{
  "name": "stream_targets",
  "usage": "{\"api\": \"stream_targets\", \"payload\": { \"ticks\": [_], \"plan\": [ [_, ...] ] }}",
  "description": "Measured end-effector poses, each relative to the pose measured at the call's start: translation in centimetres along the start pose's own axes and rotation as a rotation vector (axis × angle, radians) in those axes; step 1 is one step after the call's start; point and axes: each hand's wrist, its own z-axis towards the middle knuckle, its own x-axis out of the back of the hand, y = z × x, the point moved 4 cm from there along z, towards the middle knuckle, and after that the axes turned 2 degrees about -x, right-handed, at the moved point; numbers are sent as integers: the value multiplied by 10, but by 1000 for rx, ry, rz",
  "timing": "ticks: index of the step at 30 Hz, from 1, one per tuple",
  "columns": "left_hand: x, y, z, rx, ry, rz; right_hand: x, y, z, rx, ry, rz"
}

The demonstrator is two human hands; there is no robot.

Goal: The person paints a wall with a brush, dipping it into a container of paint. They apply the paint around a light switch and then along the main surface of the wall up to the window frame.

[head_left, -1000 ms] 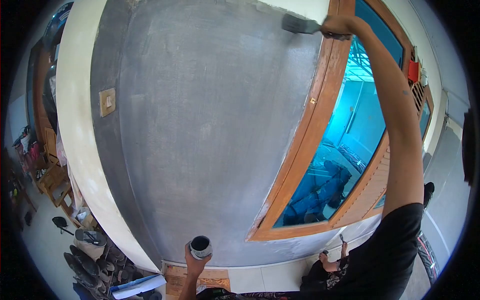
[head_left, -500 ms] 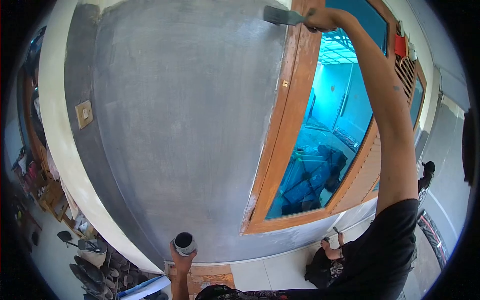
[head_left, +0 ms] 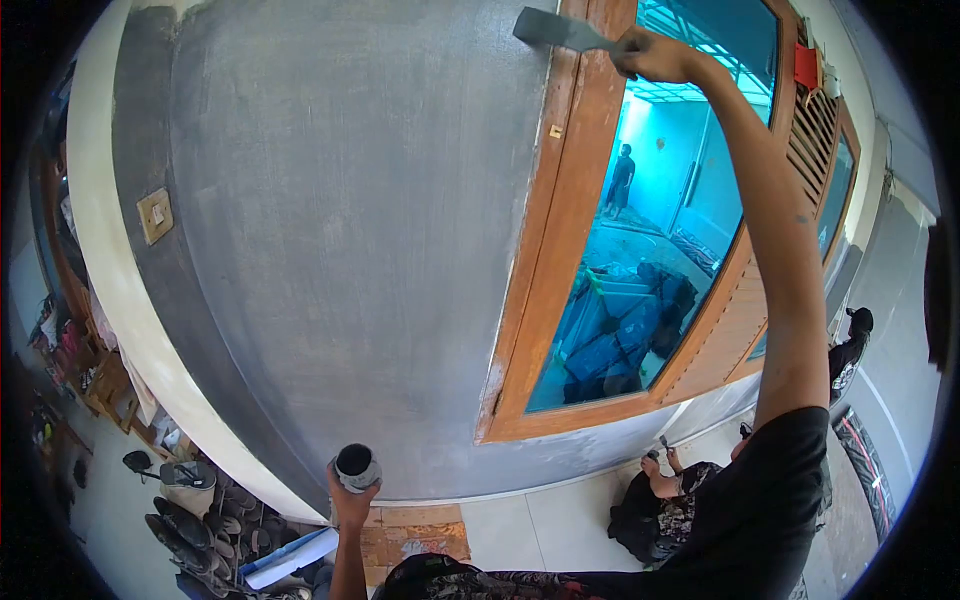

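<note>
My right hand, raised at the end of a stretched arm, grips the handle of a paintbrush coated in grey. The bristle end is at the grey wall, beside the upper left edge of the wooden window frame; whether it touches cannot be made out. Low down, my left hand is wrapped round a small grey-smeared can with a dark opening. What is inside the can is too dark to tell.
A light switch is on the wall's left. Shoes pile up at lower left, near cardboard on the floor. One person crouches by the wall at right; another is farther back. Blue-tinted glass fills the window.
My view has tilted down and shifted slightly right. The brush has moved a little lower along the wall beside the frame. A standing figure now shows in the window glass.
</note>
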Motion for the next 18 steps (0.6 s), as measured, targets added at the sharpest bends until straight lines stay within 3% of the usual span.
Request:
{"api": "stream_targets", "payload": {
  "ticks": [3, 5, 10, 12, 13, 14, 15, 16, 17, 18],
  "plan": [
    [8, 3, -4, -4, -3, 58, -1, 12, -9, -139, -71, -33],
    [10, 0, -7, 10, -37, -62, 16, 10, -23, 7, 9, -40],
    [33, -12, -18, -4, 34, 56, 30, -22, -51, 117, 27, -17],
    [39, 2, -22, 26, 40, 80, 23, -52, -76, -38, 208, 209],
    [43, 1, -23, 44, 54, 89, 10, -66, -86, -41, 143, 358],
    [46, -1, -22, 26, 33, 83, -7, -78, -97, 80, 227, 496],
    [52, -2, -20, 7, 10, 79, -26, -89, -113, 26, 153, 741],
    [57, 1, -19, 7, 11, 99, -46, -109, -135, -168, 215, 851],
    [65, -3, -17, 20, 22, 108, -70, -124, -145, -2, 103, 1125],
    [69, -8, -14, 33, -8, 85, -110, -132, -167, -152, 148, 1332]
  ]
}}
